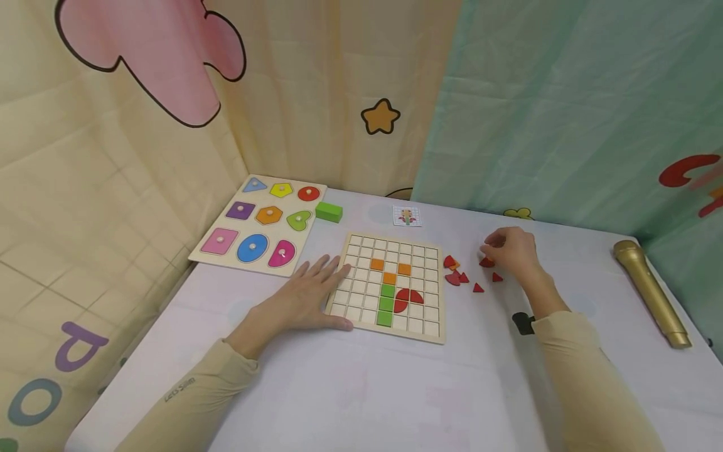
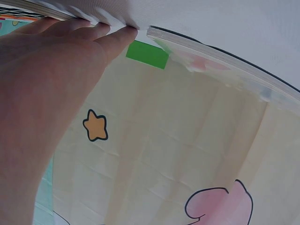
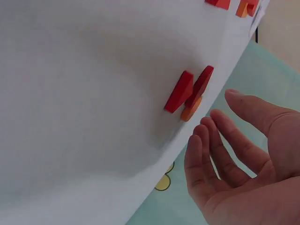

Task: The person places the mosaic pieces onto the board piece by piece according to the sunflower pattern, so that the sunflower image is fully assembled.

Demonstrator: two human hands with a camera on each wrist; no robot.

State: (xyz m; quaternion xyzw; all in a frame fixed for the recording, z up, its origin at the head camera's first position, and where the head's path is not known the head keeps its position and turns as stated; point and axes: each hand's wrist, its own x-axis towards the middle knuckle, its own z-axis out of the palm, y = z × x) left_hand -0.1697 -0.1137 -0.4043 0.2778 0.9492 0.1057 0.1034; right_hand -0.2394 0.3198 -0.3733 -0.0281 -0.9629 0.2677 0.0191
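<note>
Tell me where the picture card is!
In the head view, the picture card lies just beyond the grid's far edge, to the right of the loose green block.

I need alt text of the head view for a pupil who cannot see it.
A person's left hand rests at the left edge of a wooden grid board while the right hand hovers by loose red pieces. Orange squares, green squares and red rounded pieces partly fill the grid. A shape puzzle, green block, small card and gold microphone lie around it.
</note>
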